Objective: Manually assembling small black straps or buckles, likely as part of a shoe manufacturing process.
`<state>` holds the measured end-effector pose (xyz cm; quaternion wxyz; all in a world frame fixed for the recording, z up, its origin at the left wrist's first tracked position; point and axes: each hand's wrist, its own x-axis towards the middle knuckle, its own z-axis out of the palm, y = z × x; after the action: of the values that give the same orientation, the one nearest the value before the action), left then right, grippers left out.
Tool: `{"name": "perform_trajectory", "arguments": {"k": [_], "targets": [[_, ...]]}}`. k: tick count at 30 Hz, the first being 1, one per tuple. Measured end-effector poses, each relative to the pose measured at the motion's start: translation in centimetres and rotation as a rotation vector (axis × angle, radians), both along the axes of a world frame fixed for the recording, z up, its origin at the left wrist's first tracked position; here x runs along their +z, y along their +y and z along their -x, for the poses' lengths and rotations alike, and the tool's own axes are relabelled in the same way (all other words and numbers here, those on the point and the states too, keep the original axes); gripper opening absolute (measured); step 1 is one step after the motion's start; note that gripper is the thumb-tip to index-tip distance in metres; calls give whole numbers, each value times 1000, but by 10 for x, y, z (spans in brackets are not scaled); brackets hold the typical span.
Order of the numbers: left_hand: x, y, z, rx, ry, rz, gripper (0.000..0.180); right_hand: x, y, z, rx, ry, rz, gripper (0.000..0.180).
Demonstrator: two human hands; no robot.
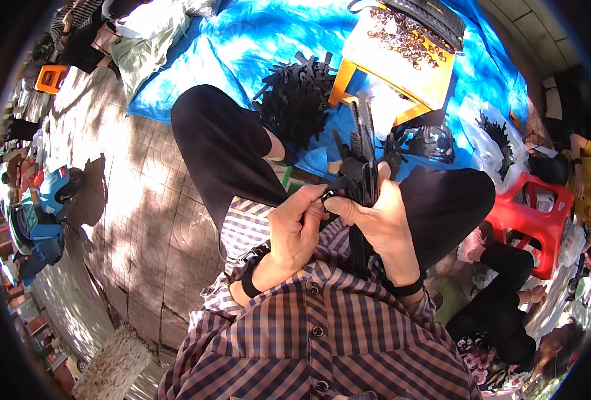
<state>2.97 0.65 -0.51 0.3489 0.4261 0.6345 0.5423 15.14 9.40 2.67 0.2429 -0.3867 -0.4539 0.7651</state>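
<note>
In front of my lap, my right hand [387, 225] is closed around a bundle of black straps [361, 143]. Their stiff ends stick up past my fingers, and more black material hangs below toward my shirt. My left hand [294, 225] pinches at the bundle's left side, thumb and forefinger on a black strap piece with a small shiny spot. The two hands nearly touch there, and the pinched piece is mostly hidden. Beyond my knees a heap of similar black straps [299, 100] lies on a blue tarp [242, 40].
A yellow stool [435, 87] holds small shiny brown pieces [402, 40] and a black quilted bag [432, 19]. On the right are a clear plastic bag [485, 157] of black pieces, a red stool [547, 247] and seated people. A blue scooter [42, 230] stands left.
</note>
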Motion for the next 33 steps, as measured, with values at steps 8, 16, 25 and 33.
{"name": "perform_trajectory", "arguments": {"k": [8,16,25,33], "targets": [[8,1,1,-74,32,-38,23,-13,-6,1,-207,27,51,30],[13,1,8,-11,-73,44,15,-10,-12,4,-183,77,81,27],[2,-4,9,-62,-205,20,12,2,-14,8,-273,13,-49,19],[13,0,8,-122,-499,121,19,3,-10,6,-272,-61,-198,29]]}}
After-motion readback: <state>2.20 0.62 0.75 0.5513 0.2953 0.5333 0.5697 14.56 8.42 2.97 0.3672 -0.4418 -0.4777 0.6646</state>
